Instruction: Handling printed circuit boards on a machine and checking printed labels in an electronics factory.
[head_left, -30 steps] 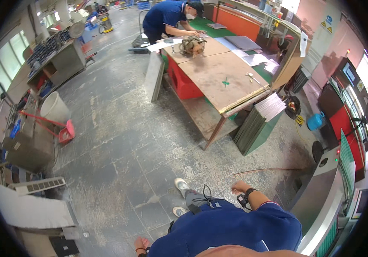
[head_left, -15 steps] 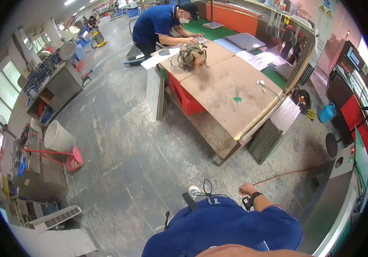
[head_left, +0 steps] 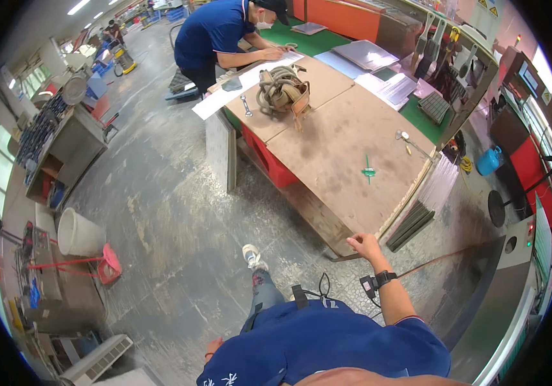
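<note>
The table (head_left: pixel 347 148) has drawn much closer over the last 1 second: it now fills the upper middle of the view, so we have walked up to its near end. At its far end a co-worker (head_left: pixel 224 32) leans over a white sheet (head_left: pixel 250 83). Against the table's left side stands a grey panel (head_left: pixel 221 151), and a stack of grey sheets (head_left: pixel 421 206) leans at its right near edge. Well to the table's left sits a white bucket (head_left: pixel 78 233).

On the table's far half lies a coiled bundle (head_left: pixel 282 90) with a small wrench (head_left: pixel 245 106) beside it. A green mark (head_left: pixel 368 172) and a long-handled tool (head_left: pixel 411 143) lie on the near half.

Our right hand (head_left: pixel 365 245) has risen from by the knee to the table's near corner. Its fingers are loosely curled and grip nothing. It seems to be just short of the edge, though the fisheye bend makes contact hard to judge. Our left hand (head_left: pixel 211 350) peeks out low, well away from the table, and we cannot tell its state.
</note>
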Motion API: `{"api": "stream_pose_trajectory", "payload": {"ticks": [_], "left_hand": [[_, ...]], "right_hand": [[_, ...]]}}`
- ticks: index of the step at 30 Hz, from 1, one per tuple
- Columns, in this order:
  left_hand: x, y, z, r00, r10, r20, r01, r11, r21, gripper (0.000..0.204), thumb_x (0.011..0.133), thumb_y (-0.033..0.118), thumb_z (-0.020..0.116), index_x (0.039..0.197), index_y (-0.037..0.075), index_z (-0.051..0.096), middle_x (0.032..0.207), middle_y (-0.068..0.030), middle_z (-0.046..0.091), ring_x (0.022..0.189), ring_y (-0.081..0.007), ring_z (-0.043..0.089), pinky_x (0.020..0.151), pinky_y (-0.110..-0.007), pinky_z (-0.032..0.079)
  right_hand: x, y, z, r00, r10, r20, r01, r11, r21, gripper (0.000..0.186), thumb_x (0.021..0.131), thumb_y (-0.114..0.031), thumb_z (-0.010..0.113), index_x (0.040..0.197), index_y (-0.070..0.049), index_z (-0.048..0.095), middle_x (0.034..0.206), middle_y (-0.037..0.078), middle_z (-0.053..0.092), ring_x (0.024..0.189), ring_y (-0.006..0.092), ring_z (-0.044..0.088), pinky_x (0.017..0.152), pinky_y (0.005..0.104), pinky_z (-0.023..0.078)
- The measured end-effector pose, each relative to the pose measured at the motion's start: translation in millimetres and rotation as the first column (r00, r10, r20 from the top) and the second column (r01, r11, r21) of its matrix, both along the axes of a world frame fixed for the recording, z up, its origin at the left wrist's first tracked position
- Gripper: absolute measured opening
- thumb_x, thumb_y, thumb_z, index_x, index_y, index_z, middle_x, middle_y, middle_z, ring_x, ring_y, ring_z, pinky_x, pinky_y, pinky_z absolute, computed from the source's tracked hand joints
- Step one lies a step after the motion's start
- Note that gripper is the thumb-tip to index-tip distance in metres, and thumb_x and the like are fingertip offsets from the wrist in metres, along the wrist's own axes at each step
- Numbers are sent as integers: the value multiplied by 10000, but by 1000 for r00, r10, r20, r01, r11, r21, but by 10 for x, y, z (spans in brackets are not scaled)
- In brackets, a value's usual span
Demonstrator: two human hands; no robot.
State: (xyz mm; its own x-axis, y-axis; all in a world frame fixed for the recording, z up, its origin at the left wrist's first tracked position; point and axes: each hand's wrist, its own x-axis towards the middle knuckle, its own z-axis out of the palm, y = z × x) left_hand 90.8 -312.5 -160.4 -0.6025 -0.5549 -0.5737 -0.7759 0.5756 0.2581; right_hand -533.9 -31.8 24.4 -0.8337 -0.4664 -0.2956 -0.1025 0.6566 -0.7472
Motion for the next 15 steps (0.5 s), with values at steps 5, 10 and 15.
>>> {"api": "stream_pose_trajectory", "payload": {"ticks": [5, 10, 15], "left_hand": [[-603, -1331, -90, 990, -123, 75, 125, 992, -24, 285, 792, 335, 543, 880, 64, 558, 826, -201, 602, 797, -402, 567, 673, -477, 446], [-1559, -2730, 242, 972, 231, 51, -234, 914, 332, 285, 808, 334, 528, 835, 51, 545, 722, -126, 581, 688, -311, 584, 592, -430, 469], [-2908, -3870, 673, 757, 650, 67, -558, 590, 583, 249, 823, 291, 524, 838, 43, 542, 648, -56, 548, 570, -217, 563, 508, -369, 475]], "right_hand": [[-217, -259, -75, 904, -382, 191, 370, 924, 93, 438, 802, -397, 604, 699, 29, 601, 517, 97, 573, 382, 165, 539, 398, 279, 438], [-312, -503, 86, 723, -663, 195, 647, 748, 145, 491, 822, -414, 576, 615, 30, 559, 442, 96, 510, 316, 178, 490, 304, 277, 381], [-408, -676, 122, 634, -767, 97, 732, 637, 242, 549, 821, -410, 577, 490, 20, 491, 401, 107, 472, 279, 190, 456, 266, 302, 356]]}}
